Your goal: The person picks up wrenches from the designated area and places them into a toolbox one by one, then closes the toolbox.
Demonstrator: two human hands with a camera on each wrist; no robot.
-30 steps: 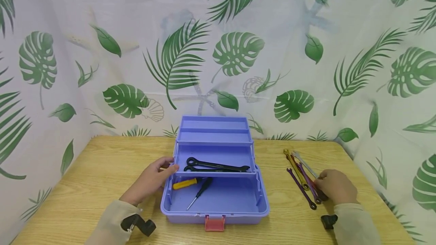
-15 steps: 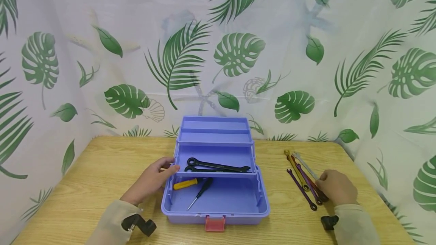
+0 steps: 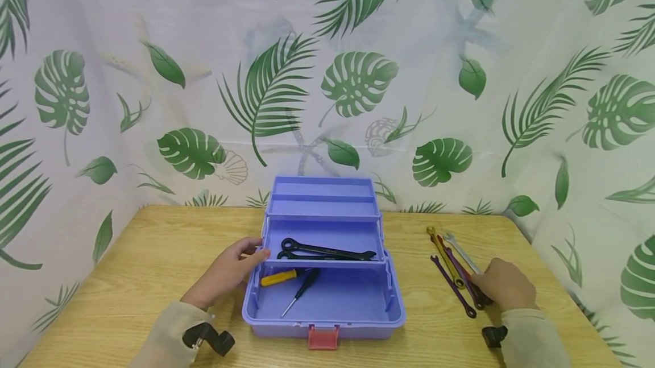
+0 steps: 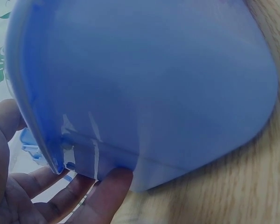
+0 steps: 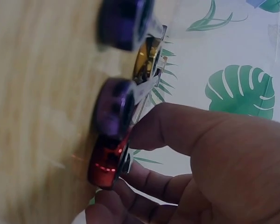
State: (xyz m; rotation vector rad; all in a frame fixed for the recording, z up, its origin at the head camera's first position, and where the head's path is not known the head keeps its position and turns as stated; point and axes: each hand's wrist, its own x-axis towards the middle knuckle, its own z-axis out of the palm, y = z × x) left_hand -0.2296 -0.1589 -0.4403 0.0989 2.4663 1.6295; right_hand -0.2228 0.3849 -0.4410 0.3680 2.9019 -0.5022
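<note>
A blue-purple toolbox (image 3: 286,329) stands with its lid and trays raised. My left hand (image 3: 225,271) grips its left side, thumb over the edge and fingers against the outer wall (image 4: 168,93) in the left wrist view. At the right, my right hand (image 3: 508,284) pinches a silver wrench (image 3: 464,254), whose open end sticks out beyond the fingers. Under and beside that hand lie a gold wrench (image 3: 446,257), a purple wrench (image 3: 454,288), another purple wrench (image 5: 114,107) and a red wrench (image 5: 105,163). The silver wrench's near end is hidden by the hand.
Black wrenches (image 3: 327,248) lie in the toolbox's middle tray. In its base are a yellow-handled screwdriver (image 3: 278,278) and a black-handled screwdriver (image 3: 307,284). A red latch (image 3: 323,338) hangs at the front. A leaf-patterned curtain (image 3: 358,100) rises behind the wooden table (image 3: 169,243).
The silver wrench has shifted slightly right, apart from the gold one, along with my right hand's fingers. My left hand keeps its place on the toolbox.
</note>
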